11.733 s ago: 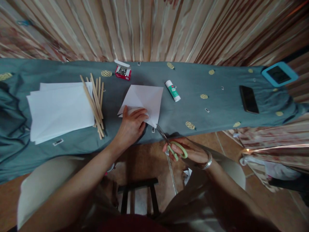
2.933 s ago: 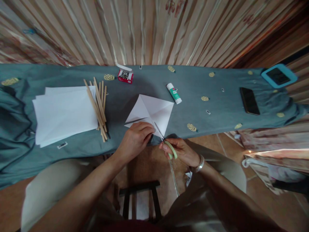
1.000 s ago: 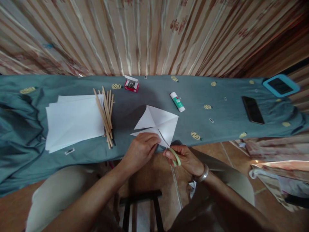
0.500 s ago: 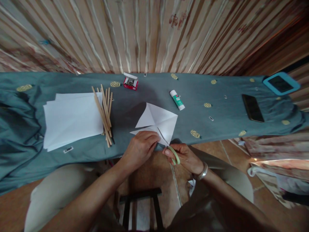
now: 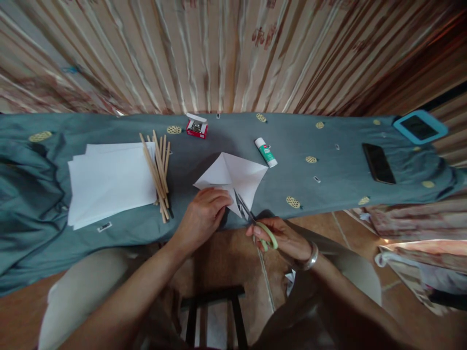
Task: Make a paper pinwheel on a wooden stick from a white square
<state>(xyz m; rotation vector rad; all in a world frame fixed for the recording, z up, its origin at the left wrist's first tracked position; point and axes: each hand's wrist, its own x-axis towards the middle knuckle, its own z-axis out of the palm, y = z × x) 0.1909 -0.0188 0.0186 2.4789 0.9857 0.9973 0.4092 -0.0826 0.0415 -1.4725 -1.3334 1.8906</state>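
Note:
A creased white paper square (image 5: 245,173) lies turned cornerwise at the near edge of the cloth-covered table, with slits running in from its corners. My left hand (image 5: 205,209) is closed on its near left part, pinching the sheet between thumb and fingers. In my right hand (image 5: 282,236) is a pair of scissors (image 5: 267,235) with pale green handles. The blades are slightly parted and lie at the paper's near corner, pointing up and left toward its middle. My left fingers cover part of the sheet.
Left of the paper, wooden sticks (image 5: 157,175) rest against a stack of white sheets (image 5: 111,187). Beyond it stand a small open red box (image 5: 197,127) of metal pieces and a glue stick (image 5: 266,152). Far right lie a dark phone (image 5: 378,163) and a blue-framed device (image 5: 420,127).
The scissors have drawn back slightly toward me and right, and more of their blades shows. My left hand has shifted left, and the paper has turned a little.

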